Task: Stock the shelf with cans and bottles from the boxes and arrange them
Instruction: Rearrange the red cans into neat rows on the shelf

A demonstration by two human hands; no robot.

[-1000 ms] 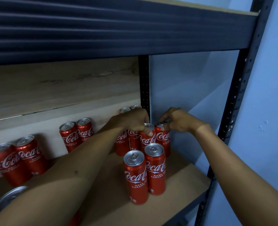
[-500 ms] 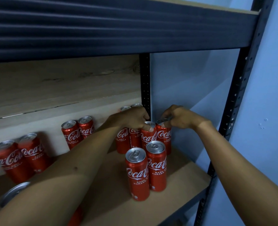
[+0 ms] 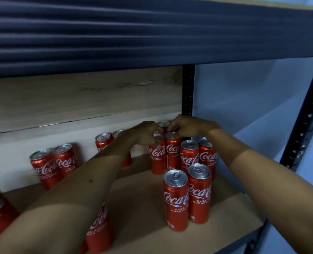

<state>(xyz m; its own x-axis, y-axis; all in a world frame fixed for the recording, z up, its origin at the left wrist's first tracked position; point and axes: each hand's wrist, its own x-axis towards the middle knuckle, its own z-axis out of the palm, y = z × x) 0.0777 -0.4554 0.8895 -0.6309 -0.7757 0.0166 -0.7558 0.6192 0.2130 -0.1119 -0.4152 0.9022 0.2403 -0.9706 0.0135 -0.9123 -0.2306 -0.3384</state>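
Observation:
Red Coca-Cola cans stand on the wooden shelf board (image 3: 141, 204). My left hand (image 3: 145, 134) grips the top of one can (image 3: 157, 156) at the back. Beside it, my right hand (image 3: 187, 126) grips the top of the neighbouring can (image 3: 172, 154). Another can top (image 3: 164, 124) shows just behind, between my hands. Right of the held cans stands a pair of cans (image 3: 189, 158), nothing touching them. A front pair of cans (image 3: 176, 202) stands nearer me.
More cans (image 3: 46, 167) stand in pairs along the back panel to the left, some hidden by my left forearm. The dark upper shelf beam (image 3: 152, 33) hangs low overhead. Black posts stand at the back (image 3: 188, 88) and front right (image 3: 300, 136). A blue wall lies to the right.
Both hands have let go of the pair of cans by the right post and moved left onto the tops of the neighbouring pair. The view has shifted slightly.

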